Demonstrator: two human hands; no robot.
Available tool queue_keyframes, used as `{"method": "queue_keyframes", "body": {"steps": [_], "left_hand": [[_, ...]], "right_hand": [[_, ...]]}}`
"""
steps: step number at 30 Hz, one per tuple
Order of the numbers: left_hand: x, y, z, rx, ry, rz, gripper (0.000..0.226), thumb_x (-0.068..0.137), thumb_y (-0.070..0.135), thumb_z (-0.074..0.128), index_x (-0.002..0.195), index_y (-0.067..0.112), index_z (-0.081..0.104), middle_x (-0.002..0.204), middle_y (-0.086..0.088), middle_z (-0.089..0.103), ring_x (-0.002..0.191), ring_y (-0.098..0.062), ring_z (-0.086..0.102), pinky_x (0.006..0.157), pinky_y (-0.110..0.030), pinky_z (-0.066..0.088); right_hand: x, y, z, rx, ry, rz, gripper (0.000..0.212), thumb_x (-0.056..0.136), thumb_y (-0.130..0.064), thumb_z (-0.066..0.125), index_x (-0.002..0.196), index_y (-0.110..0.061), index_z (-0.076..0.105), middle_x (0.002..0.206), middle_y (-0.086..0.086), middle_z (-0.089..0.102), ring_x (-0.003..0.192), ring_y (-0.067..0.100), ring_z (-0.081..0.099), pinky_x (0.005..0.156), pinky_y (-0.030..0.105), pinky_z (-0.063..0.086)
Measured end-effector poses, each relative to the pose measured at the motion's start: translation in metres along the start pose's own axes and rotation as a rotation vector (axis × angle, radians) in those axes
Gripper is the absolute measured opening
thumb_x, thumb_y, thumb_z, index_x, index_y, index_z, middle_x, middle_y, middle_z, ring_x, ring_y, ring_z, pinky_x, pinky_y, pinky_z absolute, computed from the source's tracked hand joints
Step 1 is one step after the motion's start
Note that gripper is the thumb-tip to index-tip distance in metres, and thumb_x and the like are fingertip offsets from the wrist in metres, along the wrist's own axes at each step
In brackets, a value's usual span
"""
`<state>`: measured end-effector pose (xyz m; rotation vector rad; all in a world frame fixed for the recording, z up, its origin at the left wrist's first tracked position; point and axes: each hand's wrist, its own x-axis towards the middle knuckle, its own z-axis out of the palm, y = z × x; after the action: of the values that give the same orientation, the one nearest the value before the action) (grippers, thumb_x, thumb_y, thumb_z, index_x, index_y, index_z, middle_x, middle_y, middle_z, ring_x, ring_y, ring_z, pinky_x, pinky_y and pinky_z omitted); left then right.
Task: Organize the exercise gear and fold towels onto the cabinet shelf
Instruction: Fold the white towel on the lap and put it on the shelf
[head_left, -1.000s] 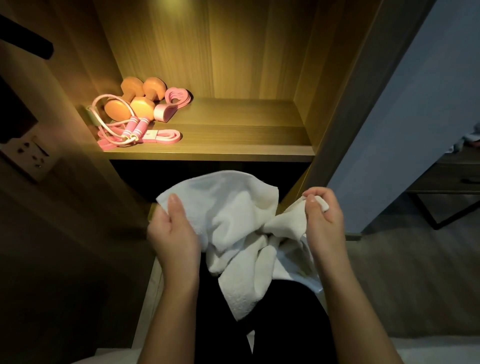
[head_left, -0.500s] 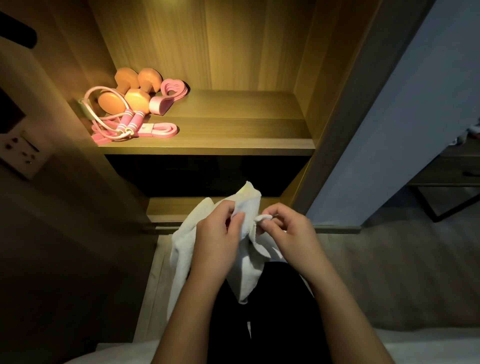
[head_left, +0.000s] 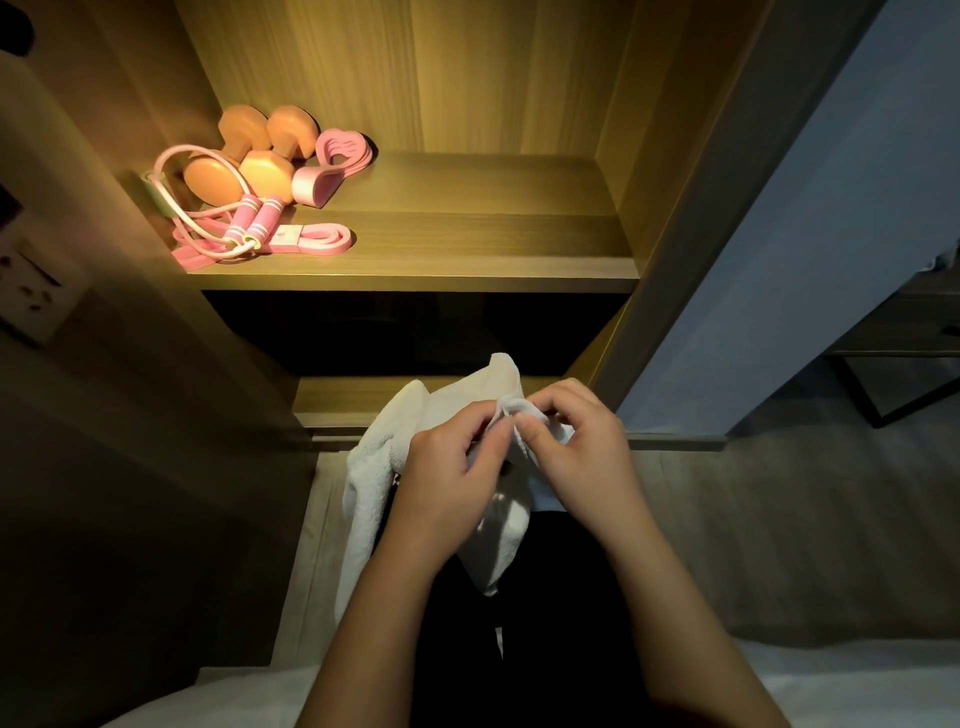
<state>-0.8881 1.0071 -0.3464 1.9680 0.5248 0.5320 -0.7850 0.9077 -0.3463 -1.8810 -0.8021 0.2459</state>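
Okay, you've got the white terry towel (head_left: 370, 493) in both hands, low and centre, just in front of your body. Left hand (head_left: 447, 480) and right hand (head_left: 577, 457) are right together, fingertips nearly touching, each pinching a bit of cloth edge at the top of the bunch. The rest isn't flat at all: one lobe sticks up behind your knuckles, and the bulk drapes down-left past your left wrist w/ a shorter tail hanging btwn your forearms. So its long axis runs roughly top-to-bottom, toward you. Looks like you're hunting for corners, i.e. the fold's barely begun. Now the bit that matters: the lit wooden cabinet shelf (head_left: 493, 228) sits up and ahead of the hands, well apart from them, w/ a dark gap beneath it. The gear's parked at its left end: two orange dumbbells (head_left: 262, 171), a pink-handled jump rope (head_left: 254, 221), a flat pink resistance band (head_left: 322, 241) and a pink heart-shaped piece (head_left: 340, 148). That puts the bare stretch centre-to-right, pretty much straight above your hands. Right hand's a touch farther fwd, so prob the nearer one for the reach. Wrists bent down, forearms converging, elbows out of frame.
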Motion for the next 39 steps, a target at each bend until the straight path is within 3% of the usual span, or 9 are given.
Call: {"method": "queue_keyframes", "body": {"steps": [2,5,8,10,18,24,28,31,39], "left_hand": [[0.002,-0.002,0.001,0.013,-0.011,-0.026,0.014,0.096,0.032,0.057,0.097,0.023,0.068,0.078,0.006,0.065,0.075,-0.010,0.060,0.064,-0.026,0.050],[0.005,-0.005,0.001,0.097,-0.029,-0.013,0.017,0.096,0.025,0.055,0.088,0.012,0.063,0.071,-0.003,0.061,0.067,-0.018,0.056,0.064,-0.042,0.048],[0.011,-0.007,-0.001,0.148,-0.063,0.015,0.014,0.099,0.020,0.052,0.092,0.014,0.063,0.074,-0.001,0.063,0.072,-0.014,0.057,0.065,-0.035,0.047],[0.015,-0.007,0.000,0.205,-0.058,0.019,0.013,0.099,0.018,0.052,0.095,0.018,0.064,0.076,0.003,0.064,0.075,-0.009,0.057,0.066,-0.028,0.047],[0.024,0.003,0.002,0.268,0.140,-0.028,0.006,0.088,0.032,0.066,0.090,0.029,0.062,0.076,0.014,0.062,0.074,-0.004,0.058,0.061,-0.023,0.044],[0.073,0.058,-0.001,0.294,0.219,0.005,0.042,0.076,0.045,0.066,0.110,0.024,0.050,0.103,0.007,0.052,0.092,-0.012,0.053,0.072,-0.033,0.046],[0.103,0.105,-0.013,0.317,0.293,0.066,0.047,0.084,0.028,0.062,0.126,0.021,0.043,0.115,0.001,0.047,0.101,-0.017,0.051,0.072,-0.029,0.039],[0.122,0.138,-0.032,0.304,0.306,0.109,0.046,0.088,0.021,0.056,0.131,0.025,0.042,0.112,0.003,0.044,0.088,-0.010,0.049,0.064,-0.020,0.036],[0.155,0.205,-0.090,0.014,0.257,0.326,0.022,0.094,0.024,0.055,0.109,0.030,0.040,0.094,0.006,0.057,0.077,-0.007,0.059,0.053,-0.015,0.046]], "right_hand": [[0.001,0.001,0.001,0.001,0.007,0.021,0.005,0.085,-0.015,0.069,0.081,-0.017,0.067,0.081,-0.009,0.061,0.080,0.008,0.058,0.071,0.031,0.051],[0.002,0.003,-0.002,0.098,0.009,0.056,0.016,0.083,-0.014,0.071,0.093,-0.025,0.065,0.077,-0.009,0.062,0.072,0.004,0.058,0.060,0.017,0.048],[0.007,0.006,-0.006,0.039,-0.041,0.033,0.027,0.086,-0.014,0.070,0.107,-0.030,0.069,0.092,-0.013,0.066,0.085,0.000,0.060,0.069,0.010,0.046],[0.010,0.007,-0.006,-0.015,-0.045,-0.013,0.018,0.086,-0.013,0.070,0.099,-0.025,0.072,0.094,-0.013,0.067,0.088,0.001,0.060,0.072,0.011,0.047],[0.037,-0.004,-0.010,-0.155,0.021,-0.149,0.006,0.084,-0.018,0.071,0.083,-0.015,0.066,0.094,-0.007,0.053,0.079,0.007,0.054,0.069,0.024,0.048],[0.094,-0.064,-0.039,-0.222,0.057,-0.269,0.009,0.087,-0.023,0.066,0.081,-0.017,0.063,0.078,-0.004,0.062,0.071,0.015,0.058,0.067,0.041,0.051],[0.124,-0.112,-0.065,-0.244,0.112,-0.359,0.008,0.091,-0.024,0.064,0.088,-0.016,0.064,0.081,-0.004,0.062,0.075,0.012,0.059,0.066,0.030,0.053],[0.142,-0.146,-0.084,-0.286,0.148,-0.393,0.007,0.093,-0.028,0.062,0.091,-0.021,0.061,0.086,-0.006,0.061,0.079,0.008,0.058,0.064,0.018,0.050],[0.170,-0.249,-0.138,-0.211,0.333,-0.502,0.007,0.096,-0.028,0.058,0.092,-0.022,0.056,0.081,-0.012,0.053,0.075,0.006,0.054,0.059,0.010,0.039]]}}
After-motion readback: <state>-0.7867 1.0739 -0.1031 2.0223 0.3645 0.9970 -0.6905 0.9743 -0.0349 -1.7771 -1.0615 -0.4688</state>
